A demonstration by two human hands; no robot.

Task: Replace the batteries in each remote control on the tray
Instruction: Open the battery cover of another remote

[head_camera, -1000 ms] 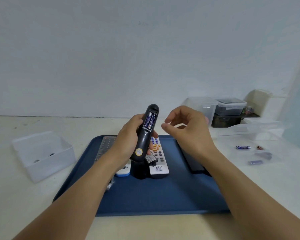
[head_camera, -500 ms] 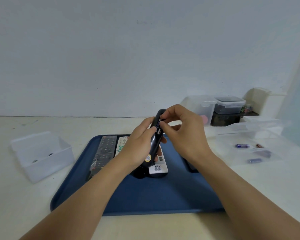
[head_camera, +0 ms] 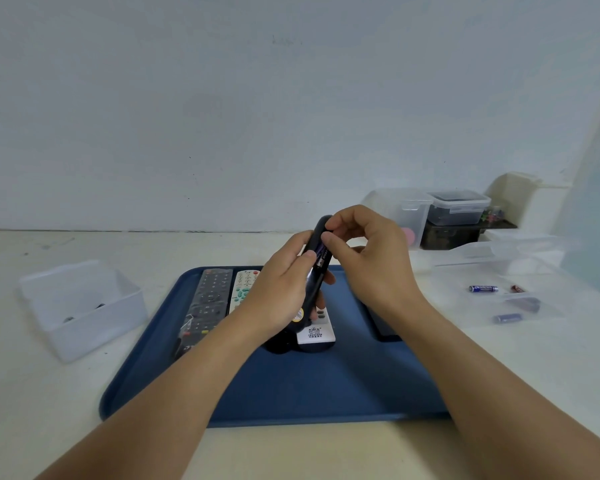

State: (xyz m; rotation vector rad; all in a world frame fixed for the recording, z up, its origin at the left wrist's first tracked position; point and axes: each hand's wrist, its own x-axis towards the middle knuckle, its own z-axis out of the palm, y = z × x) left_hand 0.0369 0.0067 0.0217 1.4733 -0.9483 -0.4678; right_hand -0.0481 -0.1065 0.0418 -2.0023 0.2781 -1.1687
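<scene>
My left hand [head_camera: 280,289] grips a black remote [head_camera: 314,271] upright above the blue tray [head_camera: 291,386], its open battery bay turned toward me. A purple battery [head_camera: 321,253] shows in the bay. My right hand [head_camera: 371,258] pinches at the top of that battery with thumb and forefinger. On the tray lie a dark grey remote [head_camera: 207,303], a white remote with green buttons [head_camera: 243,289], a white remote [head_camera: 317,327] partly under my left hand, and a black one [head_camera: 383,327] behind my right wrist.
A clear bin [head_camera: 80,306] stands left of the tray with small dark items inside. To the right, a clear container holds loose batteries [head_camera: 483,289] [head_camera: 507,318]. Stacked plastic boxes [head_camera: 458,211] sit at the back right by the wall.
My right hand came in from the side and closed its fingertips on the battery in the remote. My left hand turned the remote more edge-on and the view shifted slightly.
</scene>
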